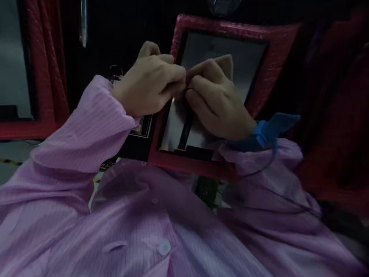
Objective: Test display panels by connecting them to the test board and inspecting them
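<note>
My left hand (157,82) and my right hand (215,96) meet over a grey panel (221,50) set in a red, shiny-wrapped frame (161,156). The fingers of both are curled and pressed together, fingertip against fingertip. Whatever is pinched between them is hidden behind the knuckles. Below the hands, a dark narrow strip (186,129) runs down the panel to a dark bar along its lower edge. A blue wrist strap (263,132) with a thin cord circles my right wrist.
On the left stands a second red-framed panel (47,77). A shiny metal rod (83,27) hangs at the top left, and a round clear object (223,5) sits at the top edge. Red material (337,96) fills the dim right side. A green circuit board (206,190) lies below the frame.
</note>
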The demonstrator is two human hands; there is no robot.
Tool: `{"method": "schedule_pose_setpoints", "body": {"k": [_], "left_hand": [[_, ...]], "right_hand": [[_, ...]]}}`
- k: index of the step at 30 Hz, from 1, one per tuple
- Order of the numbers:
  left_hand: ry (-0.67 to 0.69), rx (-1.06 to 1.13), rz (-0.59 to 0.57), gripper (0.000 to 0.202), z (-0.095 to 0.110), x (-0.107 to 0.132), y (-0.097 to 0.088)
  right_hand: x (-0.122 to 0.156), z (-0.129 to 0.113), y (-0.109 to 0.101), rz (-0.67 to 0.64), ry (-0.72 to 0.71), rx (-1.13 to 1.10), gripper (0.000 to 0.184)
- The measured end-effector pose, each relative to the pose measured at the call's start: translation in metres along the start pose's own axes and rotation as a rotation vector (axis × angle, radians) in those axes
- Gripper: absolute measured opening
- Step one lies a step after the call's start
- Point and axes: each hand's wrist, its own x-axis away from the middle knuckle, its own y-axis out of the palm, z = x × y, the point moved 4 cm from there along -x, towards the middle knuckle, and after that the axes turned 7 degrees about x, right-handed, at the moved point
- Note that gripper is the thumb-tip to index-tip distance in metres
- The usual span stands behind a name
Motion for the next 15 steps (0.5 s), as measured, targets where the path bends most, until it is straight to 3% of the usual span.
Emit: {"method": "schedule_pose_setpoints", "body": {"k": [6, 9, 12, 15], "left_hand": [[0.063, 0.045, 0.040, 0.039, -0.005, 0.005, -0.005], [0.046, 0.125, 0.023, 0.031, -0.004, 0.003, -0.008], [-0.102, 0.378, 0.054, 0.031, -0.005, 0.000, -0.012], [-0.328, 0.751, 0.124, 0.057, -0.008, 0.000, -0.014]], "right_hand": [[0.000, -0.002, -0.002, 0.006, -0.055, -0.023, 0.055], [0.001, -0.001, -0.003, 0.009, -0.070, -0.054, 0.054], [0.001, -0.001, -0.004, 0.014, -0.058, -0.074, 0.051], [0.000, -0.001, -0.004, 0.000, -0.034, -0.112, 0.055]]}}
